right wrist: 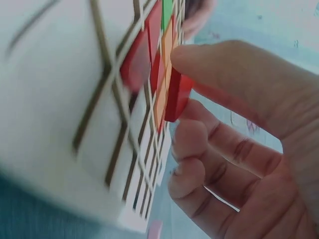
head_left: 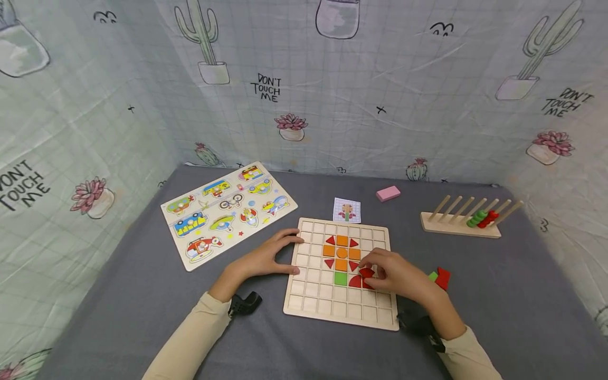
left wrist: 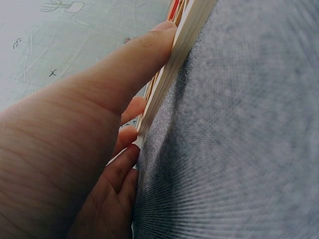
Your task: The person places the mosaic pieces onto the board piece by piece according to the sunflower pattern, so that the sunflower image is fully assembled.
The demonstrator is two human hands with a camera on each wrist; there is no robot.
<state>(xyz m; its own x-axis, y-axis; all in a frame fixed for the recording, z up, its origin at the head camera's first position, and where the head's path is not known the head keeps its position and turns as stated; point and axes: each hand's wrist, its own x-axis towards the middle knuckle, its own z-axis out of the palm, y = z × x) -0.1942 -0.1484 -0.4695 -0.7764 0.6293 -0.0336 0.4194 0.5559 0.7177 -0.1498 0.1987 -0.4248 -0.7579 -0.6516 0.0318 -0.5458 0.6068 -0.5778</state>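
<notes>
A square wooden grid board [head_left: 304, 303] lies on the table. My left hand [head_left: 263, 258] rests against its left edge, thumb and fingers spread along the rim; the left wrist view shows the thumb [left wrist: 149, 50] touching the board's side. Over the board's right part, my right hand [head_left: 399, 274] pinches a red block [right wrist: 178, 94] between thumb and fingers, tilted just above the grid. Orange squares [head_left: 342, 240] surround an orange circle [head_left: 342, 253], with red triangles [head_left: 329, 263] at the corners. Below sit a green square [head_left: 340, 278] and red curved pieces [head_left: 355, 282], one partly hidden by my hand.
A pattern card [head_left: 347, 210] lies behind the board, a pink block [head_left: 388, 193] farther back. At left is a vehicle puzzle [head_left: 228, 211]. A peg stand [head_left: 461, 227] with green and red beads stands at right. Loose red pieces [head_left: 443, 277] and a green piece [head_left: 433, 276] lie beyond my right wrist.
</notes>
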